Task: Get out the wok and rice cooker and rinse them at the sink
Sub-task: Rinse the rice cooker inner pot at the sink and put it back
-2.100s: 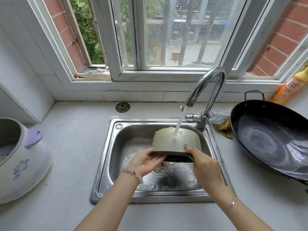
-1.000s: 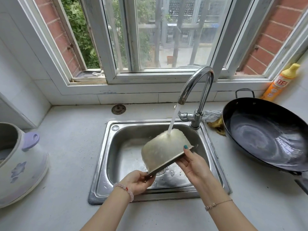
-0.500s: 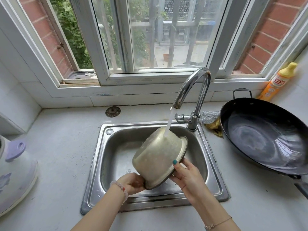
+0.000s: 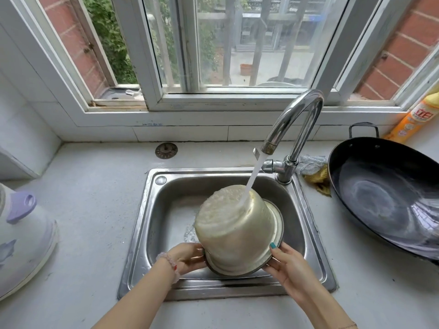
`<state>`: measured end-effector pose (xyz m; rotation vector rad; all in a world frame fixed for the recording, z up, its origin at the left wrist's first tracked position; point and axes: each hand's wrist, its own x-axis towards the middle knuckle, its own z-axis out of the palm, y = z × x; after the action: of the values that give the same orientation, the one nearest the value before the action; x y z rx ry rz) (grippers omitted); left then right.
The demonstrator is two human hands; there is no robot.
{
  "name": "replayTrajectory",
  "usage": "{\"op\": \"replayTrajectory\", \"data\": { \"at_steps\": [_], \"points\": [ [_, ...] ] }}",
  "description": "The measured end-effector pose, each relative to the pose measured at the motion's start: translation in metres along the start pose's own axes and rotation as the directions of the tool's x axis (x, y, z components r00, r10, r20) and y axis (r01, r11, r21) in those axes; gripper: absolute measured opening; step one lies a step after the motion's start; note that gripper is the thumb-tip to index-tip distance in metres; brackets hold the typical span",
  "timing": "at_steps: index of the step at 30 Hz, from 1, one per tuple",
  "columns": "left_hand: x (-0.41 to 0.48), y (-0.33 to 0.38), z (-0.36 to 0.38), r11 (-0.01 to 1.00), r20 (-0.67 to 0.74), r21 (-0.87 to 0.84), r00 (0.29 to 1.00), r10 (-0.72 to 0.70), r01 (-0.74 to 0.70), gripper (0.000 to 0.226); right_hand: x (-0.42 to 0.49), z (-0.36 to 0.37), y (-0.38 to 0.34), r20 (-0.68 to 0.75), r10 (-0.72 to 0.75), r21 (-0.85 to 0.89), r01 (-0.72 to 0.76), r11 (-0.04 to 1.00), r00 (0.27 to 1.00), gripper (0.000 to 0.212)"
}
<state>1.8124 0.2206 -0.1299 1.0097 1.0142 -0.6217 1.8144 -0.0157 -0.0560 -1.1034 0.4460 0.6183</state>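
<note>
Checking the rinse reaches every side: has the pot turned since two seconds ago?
Yes. The pot has tipped from base-up: its base now leans toward the sink's left wall, and the faucet stream hits its side.

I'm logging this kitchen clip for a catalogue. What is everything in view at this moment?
pot: one, dull metal, tilted bottom-up over the sink, under the water
sink: one, steel, set in the counter
tap: one, chrome, behind the sink, running
wok: one, black, on the counter right of the sink
cooker: one, white with purple, on the counter at the left edge
bottle: one, yellow-orange, far right corner
scourer: one, silver, between tap and wok
cloth: one, yellow, beside the scourer
disc: one, brown, on the counter behind the sink
left hand: one, grips the pot's rim
right hand: one, grips the rim's other side
</note>
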Motion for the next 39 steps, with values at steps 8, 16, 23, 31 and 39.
{"op": "replayTrajectory", "data": {
  "at_steps": [8,16,23,31,39],
  "points": [
    [-0.002,0.011,-0.005,0.995,-0.04,0.072,0.997,0.072,-0.069,0.034,0.006,0.001,0.005,-0.047,0.07,-0.039,-0.072,0.997,0.996,0.02],
    [-0.02,0.027,-0.016,0.979,-0.057,0.069,0.979,0.194,-0.19,0.026,0.016,-0.004,0.013,-0.111,0.125,-0.082,-0.135,0.987,0.986,0.019],
    [-0.031,0.032,-0.019,0.934,-0.127,0.061,0.925,0.357,-0.352,0.018,0.02,0.002,0.014,-0.094,0.145,-0.012,-0.147,0.989,0.985,0.018],
    [-0.04,0.036,-0.022,0.879,-0.171,0.016,0.865,0.471,-0.476,0.022,0.035,0.008,0.02,-0.115,0.147,0.008,-0.147,0.989,0.982,0.019],
    [-0.031,0.028,-0.022,0.915,-0.192,-0.052,0.903,0.385,-0.401,0.019,0.036,0.01,0.007,-0.136,0.06,-0.077,-0.071,0.994,0.989,0.018]
  ]
}}
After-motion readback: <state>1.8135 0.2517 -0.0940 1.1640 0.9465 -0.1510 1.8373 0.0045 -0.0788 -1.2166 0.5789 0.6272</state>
